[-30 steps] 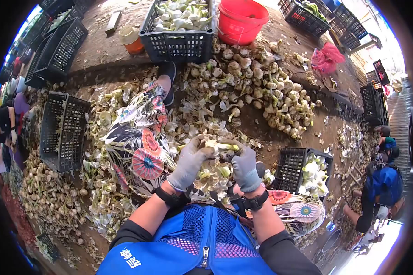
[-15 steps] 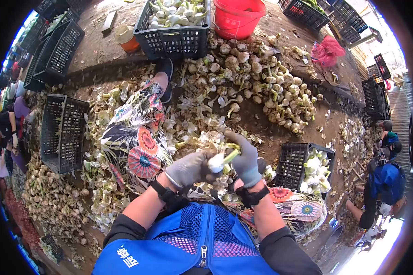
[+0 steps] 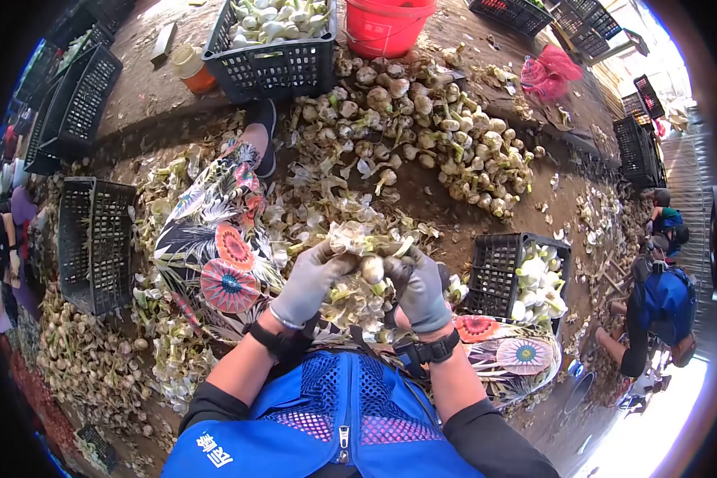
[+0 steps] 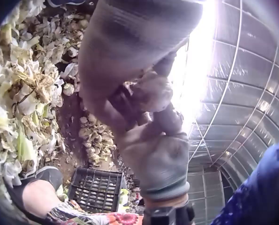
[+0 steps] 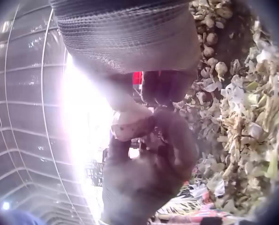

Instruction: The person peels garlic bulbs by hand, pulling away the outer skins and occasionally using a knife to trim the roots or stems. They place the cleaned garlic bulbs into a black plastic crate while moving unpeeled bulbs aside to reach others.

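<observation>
Both gloved hands meet in front of the lap around one garlic bulb (image 3: 372, 269). My left hand (image 3: 307, 280) pinches it from the left, with loose papery husk (image 3: 349, 237) standing over its fingertips. From the right, my right hand (image 3: 420, 293) grips the same bulb, its darkened fingertips close against it. In the left wrist view the garlic bulb (image 4: 153, 91) shows round and pale between the gloves; the right wrist view shows the bulb (image 5: 130, 125) partly covered by fingers. Peeled skins (image 3: 350, 303) lie below the hands.
A heap of unpeeled garlic (image 3: 478, 151) lies ahead. A black crate (image 3: 502, 279) of white bulbs stands at right, another crate (image 3: 271, 68) at the front beside a red bucket (image 3: 386, 32). A black crate (image 3: 95, 247) stands left. Other people (image 3: 661, 311) work at right.
Half a second ago a white bulb with a green stem showed between the hands; now a rounder, duller bulb with loose husk above it does. The right hand has dropped slightly and the view has shifted.
</observation>
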The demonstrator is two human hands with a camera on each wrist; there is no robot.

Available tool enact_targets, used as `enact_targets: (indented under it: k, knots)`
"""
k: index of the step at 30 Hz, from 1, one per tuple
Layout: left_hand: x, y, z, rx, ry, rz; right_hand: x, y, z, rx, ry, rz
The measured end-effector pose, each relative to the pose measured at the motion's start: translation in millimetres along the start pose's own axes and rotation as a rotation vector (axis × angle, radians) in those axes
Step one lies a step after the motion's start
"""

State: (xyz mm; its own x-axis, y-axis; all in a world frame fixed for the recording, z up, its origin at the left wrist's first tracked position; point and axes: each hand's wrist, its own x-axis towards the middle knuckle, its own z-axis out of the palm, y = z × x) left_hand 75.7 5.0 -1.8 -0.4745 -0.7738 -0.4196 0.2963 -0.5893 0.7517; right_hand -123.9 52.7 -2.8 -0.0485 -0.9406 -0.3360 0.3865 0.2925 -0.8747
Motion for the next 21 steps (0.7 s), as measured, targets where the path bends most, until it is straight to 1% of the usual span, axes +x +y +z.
enact_targets:
  k: [1,2,3,4,5,7,8,9,10,11,12,13,14,15,16,17,18,19,20,21]
  knots:
    - [-6.9,8.7,1.7,-0.003,-0.002,-0.001,0.2,1.3,-1.6,-0.006,-0.017,-0.059]
    - [-15.6,14.8,-0.4,0.162,-0.038,0.01,0.6,2.3,-2.6,0.12,0.095,0.049]
    - [-22.9,16.9,-3.1,0.328,-0.076,0.021,3.8,12.1,-14.3,0.12,0.099,0.048]
    - [-29.1,15.1,-4.6,0.361,-0.044,0.06,9.5,27.3,-33.3,0.36,0.188,0.138]
    - [-30.8,20.6,-7.6,0.363,-0.051,0.058,12.9,35.3,-45.0,0.603,0.275,0.226]
    - [-36.9,33.9,-18.7,0.133,0.036,0.109,12.8,25.0,-41.1,0.549,0.297,0.248]
    - [-29.8,35.1,-26.2,0.419,0.138,0.179,14.2,22.2,-35.8,0.585,0.294,0.237]
    - [-27.3,34.9,-27.3,0.419,0.144,0.18,15.4,19.5,-29.9,0.621,0.286,0.226]
    - [-22.7,34.5,-24.3,0.75,0.116,0.236,14.5,16.8,-22.4,0.701,0.233,0.237]
    - [-18.7,38.3,-13.9,1.083,0.086,0.287,13.9,15.2,-16.1,0.698,0.224,0.24]
    - [-13.7,31.9,-6.4,1.049,0.094,0.244,11.9,15.0,-10.7,0.412,0.227,0.137]
    - [-10.4,29.1,3.3,1.048,0.104,0.243,10.0,15.2,-4.9,0.126,0.226,0.034]
    - [-6.2,27.2,13.3,1.069,0.107,0.22,9.0,14.6,3.2,-0.259,0.208,-0.213]
    - [-2.1,26.9,20.5,1.09,0.108,0.198,8.0,13.8,4.6,-0.259,0.201,-0.213]
    - [-0.7,31.7,26.3,0.838,0.061,0.113,7.2,11.9,3.0,-0.211,0.227,-0.113]
    - [2.1,26.1,22.4,0.835,0.061,0.116,6.8,8.3,0.1,-0.164,0.256,-0.013]
    - [6.0,16.5,15.7,0.474,0.048,0.083,8.1,2.5,-3.3,0.198,0.176,0.105]
    - [7.6,9.9,8.1,0.114,0.036,0.048,10.1,1.9,-6.5,0.196,0.175,0.105]
    - [4.2,21.2,4.3,-0.022,0.015,0.089,11.2,-1.9,-3.9,0.487,0.139,0.197]
    - [10.6,21.7,-1.2,-0.351,-0.061,0.169,12.5,-5.6,-0.3,0.778,0.099,0.285]
